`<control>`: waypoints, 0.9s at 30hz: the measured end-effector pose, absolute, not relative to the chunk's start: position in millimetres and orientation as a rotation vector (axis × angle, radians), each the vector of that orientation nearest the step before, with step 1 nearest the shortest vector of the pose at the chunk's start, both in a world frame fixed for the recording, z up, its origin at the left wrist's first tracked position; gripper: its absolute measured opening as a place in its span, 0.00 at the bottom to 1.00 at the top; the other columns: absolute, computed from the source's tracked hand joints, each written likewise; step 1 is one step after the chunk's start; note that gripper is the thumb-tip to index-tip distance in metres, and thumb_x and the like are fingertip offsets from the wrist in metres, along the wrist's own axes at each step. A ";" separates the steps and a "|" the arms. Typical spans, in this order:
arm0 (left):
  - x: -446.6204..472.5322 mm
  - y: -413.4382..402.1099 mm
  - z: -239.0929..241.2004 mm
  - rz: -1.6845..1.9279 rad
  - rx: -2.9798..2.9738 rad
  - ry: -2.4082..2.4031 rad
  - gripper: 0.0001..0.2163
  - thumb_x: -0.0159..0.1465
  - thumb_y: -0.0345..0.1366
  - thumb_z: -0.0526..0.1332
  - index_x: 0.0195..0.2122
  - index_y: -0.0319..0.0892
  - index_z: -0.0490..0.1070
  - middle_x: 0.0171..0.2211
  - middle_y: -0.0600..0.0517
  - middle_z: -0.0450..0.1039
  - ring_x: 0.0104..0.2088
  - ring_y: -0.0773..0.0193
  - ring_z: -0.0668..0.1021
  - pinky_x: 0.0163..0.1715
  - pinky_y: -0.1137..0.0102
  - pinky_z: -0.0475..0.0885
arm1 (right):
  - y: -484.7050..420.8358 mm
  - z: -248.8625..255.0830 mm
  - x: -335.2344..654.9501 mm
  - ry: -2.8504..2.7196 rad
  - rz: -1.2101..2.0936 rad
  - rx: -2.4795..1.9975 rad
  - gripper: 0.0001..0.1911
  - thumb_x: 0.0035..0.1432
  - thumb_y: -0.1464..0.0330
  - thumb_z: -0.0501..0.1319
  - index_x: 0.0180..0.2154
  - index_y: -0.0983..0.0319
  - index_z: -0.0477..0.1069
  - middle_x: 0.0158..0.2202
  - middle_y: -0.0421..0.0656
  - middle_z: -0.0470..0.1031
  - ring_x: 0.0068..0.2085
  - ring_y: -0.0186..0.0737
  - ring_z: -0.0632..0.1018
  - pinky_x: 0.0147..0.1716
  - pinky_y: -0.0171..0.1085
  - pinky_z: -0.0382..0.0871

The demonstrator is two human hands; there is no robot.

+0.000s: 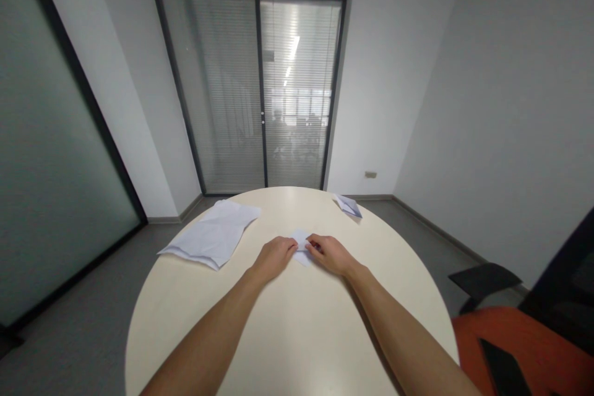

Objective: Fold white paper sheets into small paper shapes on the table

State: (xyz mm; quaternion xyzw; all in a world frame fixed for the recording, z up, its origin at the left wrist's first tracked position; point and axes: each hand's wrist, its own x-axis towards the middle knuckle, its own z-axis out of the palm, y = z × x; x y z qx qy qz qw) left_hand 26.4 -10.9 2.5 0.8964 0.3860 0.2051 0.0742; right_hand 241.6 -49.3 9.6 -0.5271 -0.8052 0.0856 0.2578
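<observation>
A small folded piece of white paper [302, 246] lies near the middle of the round table, between my two hands. My left hand [277, 256] pinches its left edge, fingers closed. On the opposite edge, my right hand [328, 253] grips the paper with thumb and curled fingers. A crease runs across the paper between the fingertips, and part of it sticks out below them. The fingers hide its side edges.
The round cream table [288, 334] bears a stack of white sheets [216, 232] at the left and a folded paper [348, 206] at the back right. An orange chair [520, 346] with black armrests stands at the right. Glass doors [250, 93] are beyond the table.
</observation>
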 end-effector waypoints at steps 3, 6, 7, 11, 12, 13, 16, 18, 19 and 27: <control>27.3 -11.1 3.5 0.609 2.699 1.206 0.13 0.73 0.39 0.51 0.45 0.47 0.75 0.41 0.49 0.79 0.45 0.59 0.78 0.46 0.69 0.69 | -48.2 7.3 243.7 -2.164 0.208 -1.448 0.14 0.68 0.62 0.54 0.44 0.60 0.75 0.37 0.45 0.81 0.33 0.38 0.77 0.34 0.34 0.63; 28.4 -11.1 4.5 0.602 2.660 1.306 0.14 0.73 0.40 0.50 0.47 0.47 0.74 0.40 0.48 0.79 0.43 0.59 0.79 0.44 0.69 0.70 | -47.0 5.5 246.1 -2.139 0.225 -1.471 0.14 0.68 0.62 0.54 0.44 0.60 0.75 0.36 0.44 0.81 0.34 0.39 0.77 0.34 0.34 0.64; 28.7 -11.2 5.0 0.602 2.643 1.335 0.14 0.73 0.40 0.49 0.48 0.47 0.74 0.40 0.48 0.80 0.43 0.59 0.80 0.43 0.69 0.70 | -46.5 4.9 246.8 -2.133 0.232 -1.478 0.14 0.68 0.61 0.54 0.44 0.60 0.75 0.36 0.44 0.81 0.34 0.39 0.77 0.34 0.34 0.64; 28.9 -12.1 7.5 0.611 2.601 1.364 0.13 0.72 0.40 0.51 0.48 0.48 0.75 0.41 0.49 0.80 0.43 0.59 0.80 0.43 0.69 0.70 | -44.3 3.3 248.4 -2.125 0.248 -1.504 0.15 0.68 0.61 0.54 0.46 0.60 0.75 0.36 0.45 0.81 0.34 0.40 0.78 0.34 0.35 0.65; 28.8 -12.4 8.1 0.614 2.591 1.360 0.13 0.72 0.40 0.52 0.47 0.48 0.75 0.42 0.49 0.81 0.42 0.59 0.80 0.43 0.69 0.70 | -43.7 2.8 248.6 -2.120 0.252 -1.509 0.15 0.68 0.61 0.54 0.46 0.60 0.75 0.36 0.45 0.81 0.34 0.40 0.79 0.35 0.35 0.66; 28.8 -12.6 8.6 0.621 2.582 1.353 0.13 0.72 0.40 0.52 0.47 0.48 0.76 0.42 0.49 0.81 0.42 0.59 0.80 0.43 0.69 0.70 | -43.3 2.4 248.9 -2.115 0.259 -1.511 0.15 0.68 0.61 0.54 0.47 0.60 0.75 0.37 0.45 0.82 0.35 0.41 0.79 0.35 0.35 0.66; 28.7 -12.9 9.2 0.640 2.563 1.345 0.12 0.71 0.39 0.53 0.45 0.48 0.77 0.43 0.50 0.81 0.43 0.59 0.80 0.43 0.70 0.70 | -42.1 0.8 249.7 -2.107 0.277 -1.502 0.16 0.67 0.61 0.55 0.50 0.60 0.74 0.39 0.46 0.82 0.36 0.42 0.80 0.36 0.36 0.68; 28.8 -12.9 8.9 0.641 2.563 1.357 0.12 0.71 0.39 0.53 0.44 0.48 0.77 0.43 0.50 0.81 0.43 0.60 0.80 0.42 0.70 0.70 | -41.6 0.0 250.2 -2.104 0.272 -1.502 0.17 0.68 0.61 0.54 0.51 0.60 0.74 0.39 0.46 0.82 0.36 0.42 0.80 0.37 0.36 0.68; 28.9 -12.7 8.6 0.640 2.567 1.364 0.12 0.71 0.39 0.53 0.44 0.47 0.77 0.42 0.50 0.81 0.42 0.60 0.80 0.41 0.70 0.70 | -41.5 -0.3 250.4 -2.101 0.261 -1.508 0.17 0.68 0.61 0.54 0.51 0.60 0.74 0.39 0.47 0.82 0.36 0.42 0.80 0.37 0.36 0.68; 29.9 -9.3 2.3 0.726 2.582 1.353 0.12 0.71 0.37 0.53 0.43 0.46 0.77 0.41 0.50 0.81 0.40 0.59 0.80 0.40 0.69 0.70 | -40.4 -0.5 251.3 -2.073 0.223 -1.548 0.17 0.68 0.61 0.54 0.49 0.60 0.75 0.38 0.46 0.82 0.35 0.41 0.79 0.36 0.36 0.66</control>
